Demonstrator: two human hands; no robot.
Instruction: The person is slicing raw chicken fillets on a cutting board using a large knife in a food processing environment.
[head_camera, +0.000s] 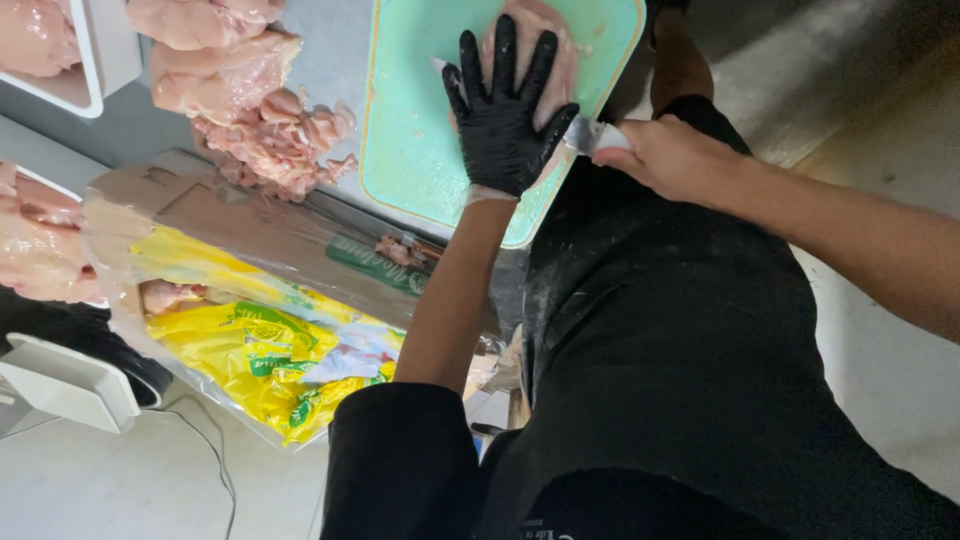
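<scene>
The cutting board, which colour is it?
The cutting board is light mint green; the head view shows it.

Black glove on left hand (503, 110); mint-green cutting board (415, 120); pale pink chicken (545, 45); yellow-green bags (265, 350).

A grey metal worktop (330, 60) fills the upper left. A brown cardboard box (250, 225) stands against its edge, lined with clear plastic over yellow printed bags (255, 355). A white plastic tray (105, 50) sits at the top left corner. Below lies a pale smooth floor (120, 480), crossed by a thin dark cable (215, 455). At the right, pale grey flooring (890, 370) catches soft, even light.
</scene>
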